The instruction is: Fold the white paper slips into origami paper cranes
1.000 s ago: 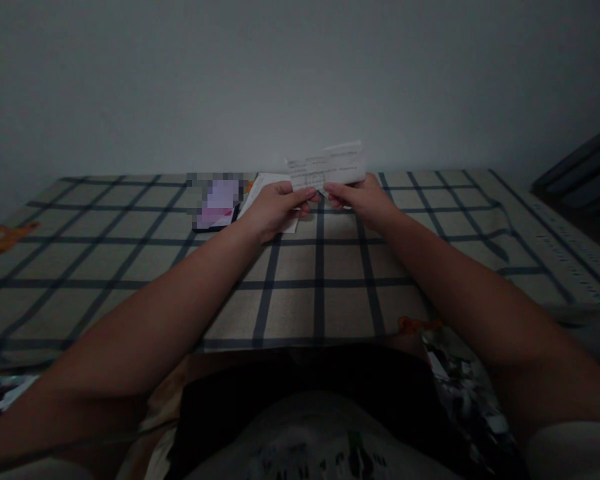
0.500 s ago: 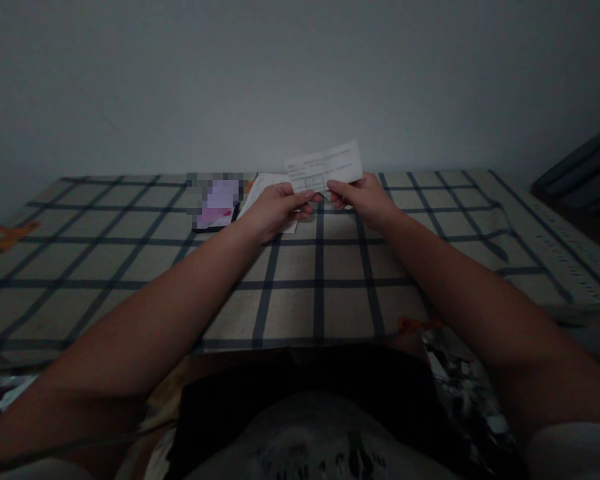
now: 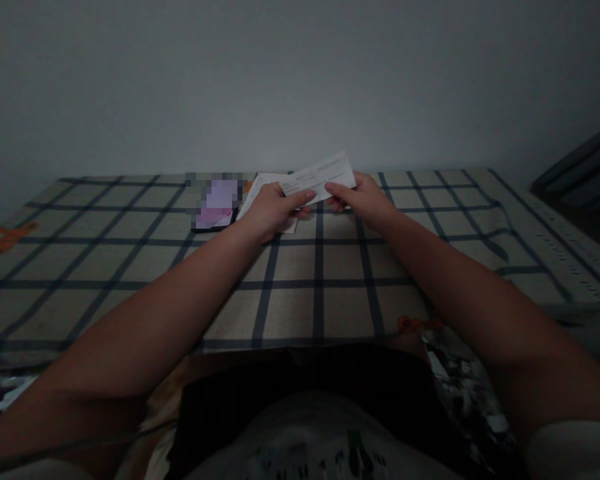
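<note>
Both hands pinch paper slip (image 3: pixel 320 177) | L hand (image 3: pixel 273 208) + R hand (image 3: pixel 363 197) | long axis left-right, right end tilted up

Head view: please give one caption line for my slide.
Left hand and right hand hold a paper slip above a checked cloth.
</note>
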Action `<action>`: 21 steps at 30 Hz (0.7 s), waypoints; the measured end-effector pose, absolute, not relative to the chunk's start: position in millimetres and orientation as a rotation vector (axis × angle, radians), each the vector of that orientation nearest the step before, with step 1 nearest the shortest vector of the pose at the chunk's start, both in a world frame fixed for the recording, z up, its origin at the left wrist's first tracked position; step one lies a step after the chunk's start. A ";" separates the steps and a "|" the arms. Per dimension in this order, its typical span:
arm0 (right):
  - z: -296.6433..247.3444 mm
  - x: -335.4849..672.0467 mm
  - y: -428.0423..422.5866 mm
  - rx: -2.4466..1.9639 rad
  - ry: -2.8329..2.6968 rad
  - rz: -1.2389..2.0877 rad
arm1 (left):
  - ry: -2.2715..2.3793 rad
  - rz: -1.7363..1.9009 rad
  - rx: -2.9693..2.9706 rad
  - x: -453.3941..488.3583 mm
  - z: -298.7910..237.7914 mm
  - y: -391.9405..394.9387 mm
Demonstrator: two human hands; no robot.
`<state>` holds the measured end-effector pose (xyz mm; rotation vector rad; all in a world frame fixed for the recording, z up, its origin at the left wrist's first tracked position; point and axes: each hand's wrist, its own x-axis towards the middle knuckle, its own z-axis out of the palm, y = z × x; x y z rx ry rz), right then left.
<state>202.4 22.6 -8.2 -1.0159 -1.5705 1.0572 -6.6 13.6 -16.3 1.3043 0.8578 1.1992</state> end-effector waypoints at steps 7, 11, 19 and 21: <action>-9.1 203.9 22.8 -1.037 -1.550 1.001 | 0.888 1.155 1.279 -4.7 -14.4 11.3; -8.4 205.5 22.5 -1.037 -1.575 0.967 | 0.879 1.134 1.249 -3.4 -14.3 11.4; -11.0 205.5 22.7 -1.011 -1.639 0.981 | 0.803 1.215 1.271 -6.1 -17.8 15.7; -10.9 205.2 23.3 -0.997 -1.610 1.005 | 0.854 1.228 1.291 -6.8 -18.0 16.3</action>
